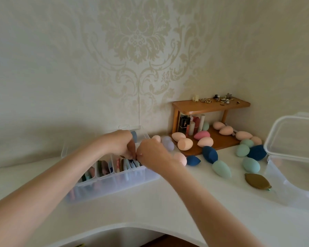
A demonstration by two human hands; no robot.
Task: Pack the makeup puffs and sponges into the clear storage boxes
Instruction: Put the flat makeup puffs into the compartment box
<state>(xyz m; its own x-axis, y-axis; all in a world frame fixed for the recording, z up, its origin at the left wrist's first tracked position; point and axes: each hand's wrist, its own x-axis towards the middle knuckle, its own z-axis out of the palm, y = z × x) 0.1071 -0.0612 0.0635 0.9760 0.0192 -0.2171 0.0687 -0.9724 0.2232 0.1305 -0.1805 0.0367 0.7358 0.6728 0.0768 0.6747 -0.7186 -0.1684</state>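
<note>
Clear divided box (114,177): under both hands, puffs (127,164) upright.
Left hand (120,143): pinching puffs.
Right hand (152,154): fingers curled, likewise.
Tip: part the row, slot flat.

Both bare forearms reach forward from the lower corners and converge at centre; the left hand (120,142) sits knuckles up, fingers curled downward, fingertips bunched in a pinch; the right hand (152,152) meets it from the other side, back of the hand toward the camera, fingers curled under; the two sets of fingertips touch; what they pinch cannot be made out.
</note>
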